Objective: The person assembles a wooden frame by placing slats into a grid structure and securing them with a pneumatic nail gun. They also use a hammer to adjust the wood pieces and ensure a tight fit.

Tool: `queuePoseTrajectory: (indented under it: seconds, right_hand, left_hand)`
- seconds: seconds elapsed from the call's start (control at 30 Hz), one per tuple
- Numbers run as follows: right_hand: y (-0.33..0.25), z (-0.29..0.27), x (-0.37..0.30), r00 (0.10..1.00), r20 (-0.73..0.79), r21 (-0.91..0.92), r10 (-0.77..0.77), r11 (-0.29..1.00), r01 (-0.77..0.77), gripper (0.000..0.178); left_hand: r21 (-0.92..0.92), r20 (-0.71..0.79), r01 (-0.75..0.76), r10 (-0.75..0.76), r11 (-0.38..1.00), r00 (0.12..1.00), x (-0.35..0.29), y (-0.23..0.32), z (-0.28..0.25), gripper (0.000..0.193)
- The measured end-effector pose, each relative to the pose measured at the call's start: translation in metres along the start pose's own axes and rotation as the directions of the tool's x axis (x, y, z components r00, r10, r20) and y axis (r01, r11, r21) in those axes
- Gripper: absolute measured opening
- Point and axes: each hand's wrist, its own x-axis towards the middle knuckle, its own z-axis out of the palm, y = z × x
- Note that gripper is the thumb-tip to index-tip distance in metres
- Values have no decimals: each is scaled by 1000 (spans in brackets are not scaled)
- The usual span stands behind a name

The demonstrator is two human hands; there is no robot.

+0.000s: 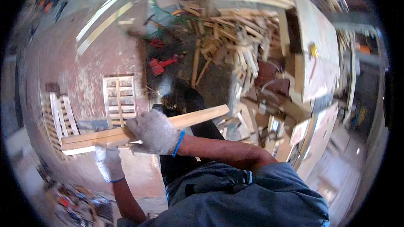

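Observation:
A long wooden board [200, 117] reaches from the left side to the middle, its right end tilted up and away. My right hand [155, 133], in a whitish knit glove with a blue cuff edge, is closed around the board near its middle. My left hand [108, 164], gloved in the same way, grips the near edge further left; its fingertips are partly hidden by the wood. Beyond the board, a small slatted wooden frame [120, 96] lies on the worn reddish table [84, 80].
Slatted wooden pieces [65, 109] lie at the table's left. Long strips [105, 25] rest at its far side. A red tool [162, 64] lies on the dark floor beyond, beside a heap of wood offcuts [235, 46]. A pale-topped bench [320, 67] stands to the right.

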Motion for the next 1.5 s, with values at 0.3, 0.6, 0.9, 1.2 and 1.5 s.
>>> queuePoseTrajectory:
  seconds: [0.3,0.6,0.9,1.2,1.5]
  right_hand:
    - [62,-35,-123,907,-309,114,286,958,-263,50]
    - [100,-150,-217,446,-849,180,283,949,-259,66]
    - [132,-178,-352,62,-703,709,708,705,-11,42]
    - [191,-252,-565,177,-947,72,269,712,-699,57]
    - [375,-264,-693,-97,-949,198,300,328,-923,36]
  left_hand:
    - [-527,345,23,190,849,919,-13,89,127,60]
    - [-433,609,-436,613,789,504,-53,193,256,55]
    - [-137,863,-866,487,482,134,-166,271,375,61]
    - [-256,766,-885,477,-388,-430,-262,385,541,51]
    - [-460,682,-605,178,-650,-710,-366,467,809,61]
